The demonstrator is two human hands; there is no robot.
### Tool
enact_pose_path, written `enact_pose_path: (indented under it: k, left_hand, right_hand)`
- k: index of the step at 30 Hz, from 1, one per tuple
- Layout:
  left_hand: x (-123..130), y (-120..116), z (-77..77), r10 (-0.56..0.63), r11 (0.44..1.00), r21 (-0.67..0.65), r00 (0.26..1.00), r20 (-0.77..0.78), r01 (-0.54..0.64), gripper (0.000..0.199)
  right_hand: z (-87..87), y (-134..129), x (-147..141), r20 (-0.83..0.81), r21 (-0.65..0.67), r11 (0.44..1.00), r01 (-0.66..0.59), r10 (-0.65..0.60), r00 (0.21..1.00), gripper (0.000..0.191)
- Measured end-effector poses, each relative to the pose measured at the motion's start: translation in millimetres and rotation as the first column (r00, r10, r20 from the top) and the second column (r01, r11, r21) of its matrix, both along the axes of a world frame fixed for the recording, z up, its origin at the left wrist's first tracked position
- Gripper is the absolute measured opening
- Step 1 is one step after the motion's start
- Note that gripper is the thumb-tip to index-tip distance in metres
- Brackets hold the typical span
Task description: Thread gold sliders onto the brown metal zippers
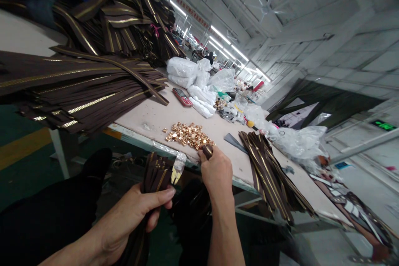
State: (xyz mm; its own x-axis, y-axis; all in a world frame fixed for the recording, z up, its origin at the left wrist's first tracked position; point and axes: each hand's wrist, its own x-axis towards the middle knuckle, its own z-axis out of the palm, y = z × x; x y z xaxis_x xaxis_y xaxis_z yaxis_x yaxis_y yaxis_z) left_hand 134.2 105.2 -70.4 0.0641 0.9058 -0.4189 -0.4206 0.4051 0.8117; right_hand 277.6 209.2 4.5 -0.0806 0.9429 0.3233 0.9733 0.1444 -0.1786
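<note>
My left hand (137, 208) is closed around a bundle of dark brown zipper strips (157, 174) with gold teeth, below the table's front edge. Just right of the bundle's top, a metal fitting (177, 169) partly wrapped in clear plastic sticks out from the table edge. My right hand (216, 168) is at the edge beside a pile of small gold metal pieces (188, 135), its fingers closed on a dark brown strip end (207, 151). Whether a gold piece is also between those fingers is hidden.
Many brown zipper strips (93, 87) heap on the left of the table (140, 118). Behind the gold pile lie a red phone (182, 97) and white plastic bags (199, 79). Another zipper bundle (271, 174) hangs over the edge at right.
</note>
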Motion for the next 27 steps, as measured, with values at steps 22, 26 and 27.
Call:
enact_pose_path:
  k: [22,26,27]
  left_hand:
    - [5.0,-13.5,9.4,-0.004,0.998,-0.053,0.952,0.306,0.021,0.047]
    - [4.4,-12.1,9.4,0.062,0.996,-0.083,0.939,0.337,-0.036,0.049]
    - [3.9,-11.5,9.4,0.070,0.996,-0.083,0.938,0.340,-0.044,0.050]
  right_hand:
    - [-61.1,-85.3,4.7,-0.906,0.226,0.805,-0.548,0.380,0.185,0.020]
    - [-63.3,-83.2,2.7,-0.846,0.293,0.774,-0.562,0.484,0.224,0.027]
    - [-63.0,-82.6,2.3,-0.827,0.316,0.760,-0.568,0.514,0.228,0.029]
